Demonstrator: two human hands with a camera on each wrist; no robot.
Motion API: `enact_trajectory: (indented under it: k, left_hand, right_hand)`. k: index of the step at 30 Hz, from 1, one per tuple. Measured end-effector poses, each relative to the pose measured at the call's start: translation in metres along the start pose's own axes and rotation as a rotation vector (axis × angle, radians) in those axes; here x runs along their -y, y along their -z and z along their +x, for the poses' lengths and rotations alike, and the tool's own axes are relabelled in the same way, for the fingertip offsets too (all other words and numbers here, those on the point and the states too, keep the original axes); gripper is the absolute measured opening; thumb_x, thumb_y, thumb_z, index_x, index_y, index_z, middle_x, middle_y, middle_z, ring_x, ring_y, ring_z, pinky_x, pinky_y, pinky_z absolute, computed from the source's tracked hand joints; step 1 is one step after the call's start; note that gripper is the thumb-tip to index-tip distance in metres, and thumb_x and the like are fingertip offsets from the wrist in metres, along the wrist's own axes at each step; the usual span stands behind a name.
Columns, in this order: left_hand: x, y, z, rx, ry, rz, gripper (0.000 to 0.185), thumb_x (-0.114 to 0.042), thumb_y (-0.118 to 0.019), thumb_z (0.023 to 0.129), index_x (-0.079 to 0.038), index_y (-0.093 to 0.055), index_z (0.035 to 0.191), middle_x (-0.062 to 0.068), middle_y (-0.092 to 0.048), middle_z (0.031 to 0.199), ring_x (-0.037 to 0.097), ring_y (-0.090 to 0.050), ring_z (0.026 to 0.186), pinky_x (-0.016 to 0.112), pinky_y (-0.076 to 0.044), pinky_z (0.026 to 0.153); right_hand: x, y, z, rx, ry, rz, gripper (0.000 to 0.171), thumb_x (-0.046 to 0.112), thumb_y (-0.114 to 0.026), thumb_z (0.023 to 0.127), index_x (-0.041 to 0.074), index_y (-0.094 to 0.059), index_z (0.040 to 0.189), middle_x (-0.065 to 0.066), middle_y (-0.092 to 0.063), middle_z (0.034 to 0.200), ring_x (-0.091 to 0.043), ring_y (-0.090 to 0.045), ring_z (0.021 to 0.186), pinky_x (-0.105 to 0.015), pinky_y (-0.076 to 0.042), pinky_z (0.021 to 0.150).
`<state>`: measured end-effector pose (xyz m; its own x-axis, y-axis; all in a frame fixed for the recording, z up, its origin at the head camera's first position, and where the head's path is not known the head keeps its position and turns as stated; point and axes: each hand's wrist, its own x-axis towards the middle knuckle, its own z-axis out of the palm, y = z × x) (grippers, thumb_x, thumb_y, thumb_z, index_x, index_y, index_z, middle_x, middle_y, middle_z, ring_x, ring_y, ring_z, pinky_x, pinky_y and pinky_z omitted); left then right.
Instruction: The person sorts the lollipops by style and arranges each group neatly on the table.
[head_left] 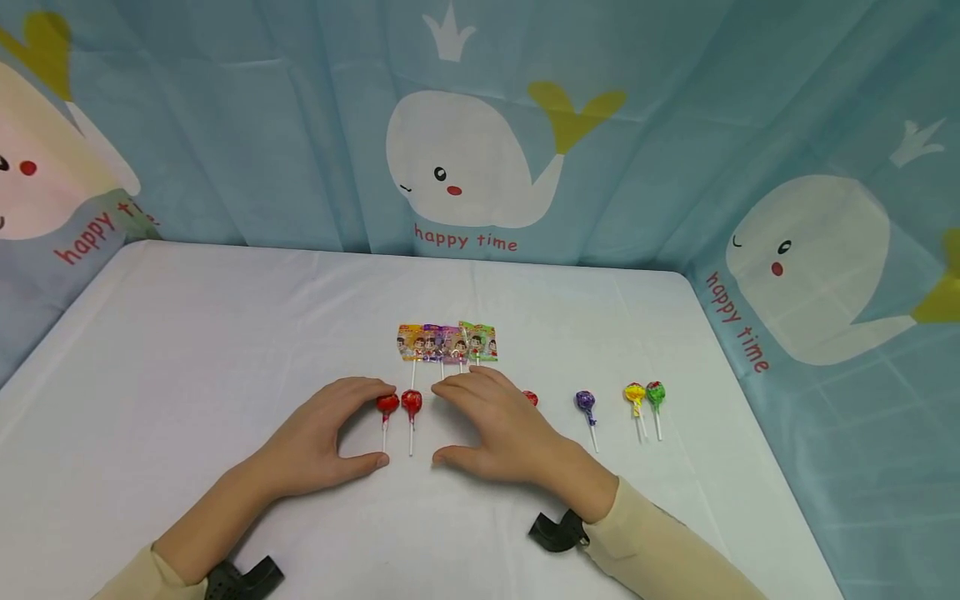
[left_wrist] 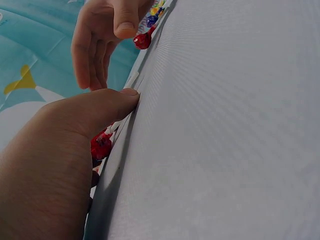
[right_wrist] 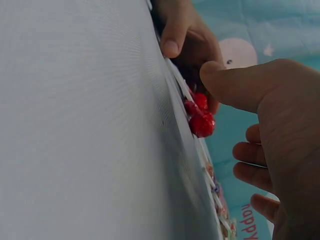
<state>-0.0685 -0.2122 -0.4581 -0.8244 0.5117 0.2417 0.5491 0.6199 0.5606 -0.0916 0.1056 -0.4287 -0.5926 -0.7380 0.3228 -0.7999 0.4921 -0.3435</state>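
Note:
Two red lollipops lie side by side on the white table in the head view, sticks toward the person. My left hand (head_left: 322,442) is around the left red lollipop (head_left: 387,405), fingertips at its candy head and thumb by the stick's end. Just right of it lies the other red lollipop (head_left: 412,402). My right hand (head_left: 495,429) hovers to the right of the pair, thumb and fingers spread apart with nothing between them. In the right wrist view, red candy heads (right_wrist: 202,124) show beyond my right thumb. Partly hidden behind the right hand is a third red lollipop (head_left: 531,397).
Behind the hands is a row of flat lollipops in orange, purple and green wrappers (head_left: 447,342). To the right lie a purple lollipop (head_left: 586,402), a yellow one (head_left: 635,393) and a green one (head_left: 656,392). A blue whale-print curtain (head_left: 300,167) borders the white table (head_left: 225,333).

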Motion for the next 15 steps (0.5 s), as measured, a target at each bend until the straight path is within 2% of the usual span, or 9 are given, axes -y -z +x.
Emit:
enact_trajectory:
  k: [9, 15]
  left_hand:
    - [-0.002, 0.001, 0.001, 0.006, 0.006, -0.003, 0.083, -0.042, -0.097, 0.081, -0.021, -0.06, 0.153, -0.008, -0.06, 0.151, 0.02, -0.054, 0.143, 0.057, -0.046, 0.118]
    - [-0.001, 0.001, 0.0, 0.005, 0.0, -0.006, 0.083, -0.041, -0.097, 0.081, -0.022, -0.06, 0.153, -0.009, -0.06, 0.151, 0.019, -0.053, 0.143, 0.052, -0.045, 0.118]
  right_hand:
    - [-0.006, 0.008, -0.014, -0.066, 0.009, -0.005, 0.074, 0.04, -0.09, 0.088, 0.004, -0.064, 0.147, -0.006, -0.068, 0.144, -0.024, -0.06, 0.138, -0.043, -0.041, 0.123]
    - [-0.01, 0.015, -0.023, -0.039, -0.03, 0.016, 0.074, 0.039, -0.09, 0.089, 0.004, -0.063, 0.149, -0.008, -0.067, 0.147, -0.026, -0.059, 0.141, -0.043, -0.043, 0.122]
